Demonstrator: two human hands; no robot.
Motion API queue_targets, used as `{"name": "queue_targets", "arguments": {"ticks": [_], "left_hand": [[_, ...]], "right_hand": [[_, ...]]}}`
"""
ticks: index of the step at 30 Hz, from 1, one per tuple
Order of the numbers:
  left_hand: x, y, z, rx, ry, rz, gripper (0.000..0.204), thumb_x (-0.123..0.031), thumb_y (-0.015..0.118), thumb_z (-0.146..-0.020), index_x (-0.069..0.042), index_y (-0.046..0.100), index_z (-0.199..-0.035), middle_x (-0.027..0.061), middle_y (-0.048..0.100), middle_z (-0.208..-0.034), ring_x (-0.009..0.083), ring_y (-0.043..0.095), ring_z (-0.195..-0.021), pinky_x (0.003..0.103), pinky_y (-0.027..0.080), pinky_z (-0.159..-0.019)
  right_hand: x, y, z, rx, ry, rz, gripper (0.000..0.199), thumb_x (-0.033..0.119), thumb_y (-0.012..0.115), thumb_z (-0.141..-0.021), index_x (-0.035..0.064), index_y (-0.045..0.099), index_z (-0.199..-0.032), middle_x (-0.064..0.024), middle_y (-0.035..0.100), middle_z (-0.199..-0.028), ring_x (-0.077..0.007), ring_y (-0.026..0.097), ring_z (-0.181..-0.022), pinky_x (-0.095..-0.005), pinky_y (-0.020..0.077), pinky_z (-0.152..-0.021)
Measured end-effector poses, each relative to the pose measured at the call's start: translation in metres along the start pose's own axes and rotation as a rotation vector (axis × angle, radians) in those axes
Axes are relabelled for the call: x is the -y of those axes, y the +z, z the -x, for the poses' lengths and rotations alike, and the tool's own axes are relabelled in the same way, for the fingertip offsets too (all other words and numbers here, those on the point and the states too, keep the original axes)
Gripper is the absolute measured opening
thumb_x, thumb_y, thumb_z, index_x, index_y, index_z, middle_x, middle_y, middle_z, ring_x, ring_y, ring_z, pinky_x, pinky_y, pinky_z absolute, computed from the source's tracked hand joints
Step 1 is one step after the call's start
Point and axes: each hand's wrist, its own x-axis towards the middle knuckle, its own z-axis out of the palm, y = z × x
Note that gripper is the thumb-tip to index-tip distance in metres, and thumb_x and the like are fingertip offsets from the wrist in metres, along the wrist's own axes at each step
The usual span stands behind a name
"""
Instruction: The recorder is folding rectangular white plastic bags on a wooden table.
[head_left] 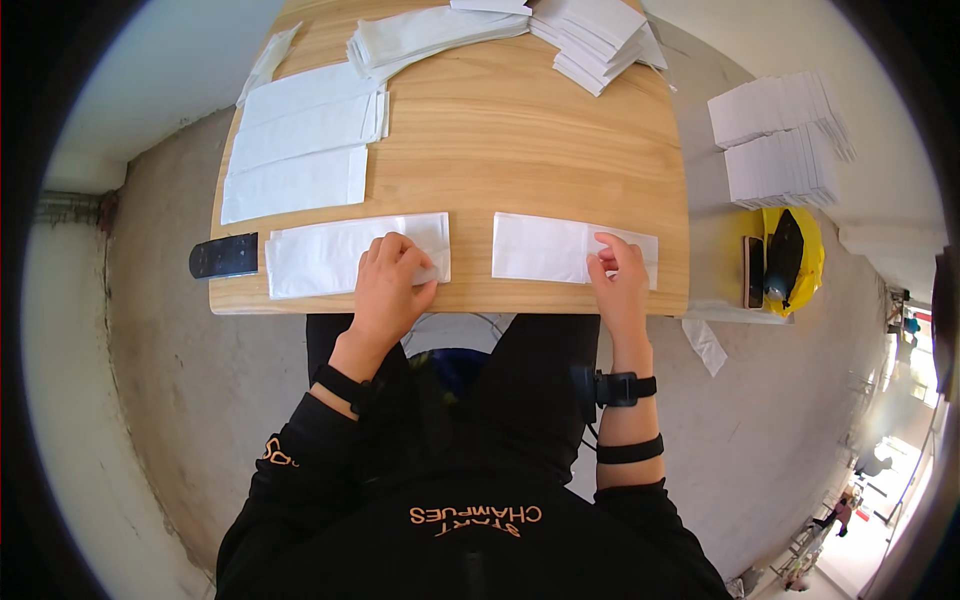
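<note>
Head view, please: what is in the grip?

Two bare hands, working apart. The left hand (392,275) rests on the right end of a layered white stack (320,258); its fingertips curl out of sight, so I cannot tell whether they pinch anything. The right hand (620,280) is over the right part of a flat white sleeve (540,247), thumb and forefinger parted, with nothing clearly clamped.

Where do those two lie on the counter?

Both lie along the near edge of the wooden counter (530,150): the stack toward the near left corner, the sleeve toward the near right corner, bare wood between them.

How would they handle?

Light and thin, I would judge, papery and soft enough to crease, perhaps a little slippery layer on layer. A gentle thumb-and-finger pinch at a short end or corner should suit; squeezing the middle could buckle them.

And farther out?

A dark oblong object (224,256) sits at the near left corner. Overlapping white sleeves (295,185) line the left edge, and a white pile (600,45) is at the far right corner. Past the right edge are white bundles (755,165) and a yellow bag (807,275).
</note>
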Motion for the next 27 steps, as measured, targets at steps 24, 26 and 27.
{"name": "queue_targets", "arguments": {"ticks": [24,26,27], "left_hand": [[0.011,-0.014,0.013,-0.077,-0.288,0.366,0.009,-0.007,0.067,-0.077,0.000,0.065,-0.082,0.0120,0.064,-0.085,0.0270,0.063,-0.078,0.034,0.050,-0.071],[0.009,-0.017,0.015,-0.079,-0.326,0.404,0.010,-0.008,0.068,-0.077,0.000,0.065,-0.083,0.0119,0.064,-0.086,0.0258,0.063,-0.079,0.034,0.049,-0.072],[0.007,-0.020,0.015,-0.053,-0.339,0.431,0.010,-0.007,0.067,-0.079,0.001,0.064,-0.085,0.0102,0.064,-0.086,0.0221,0.062,-0.082,0.031,0.048,-0.075]], "right_hand": [[0.112,0.092,0.040,0.281,-0.082,-0.378,0.017,0.005,0.066,-0.081,0.0080,0.063,-0.097,-0.0093,0.058,-0.086,-0.0203,0.064,-0.074,-0.0318,0.0501,-0.063],[0.115,0.097,0.040,0.324,-0.065,-0.374,0.016,0.007,0.067,-0.080,0.0081,0.063,-0.095,-0.0093,0.059,-0.086,-0.0202,0.065,-0.072,-0.0320,0.0500,-0.063],[0.117,0.100,0.041,0.320,-0.086,-0.380,0.014,0.008,0.067,-0.080,0.0081,0.063,-0.093,-0.0094,0.059,-0.086,-0.0201,0.065,-0.071,-0.0320,0.0499,-0.063]]}}
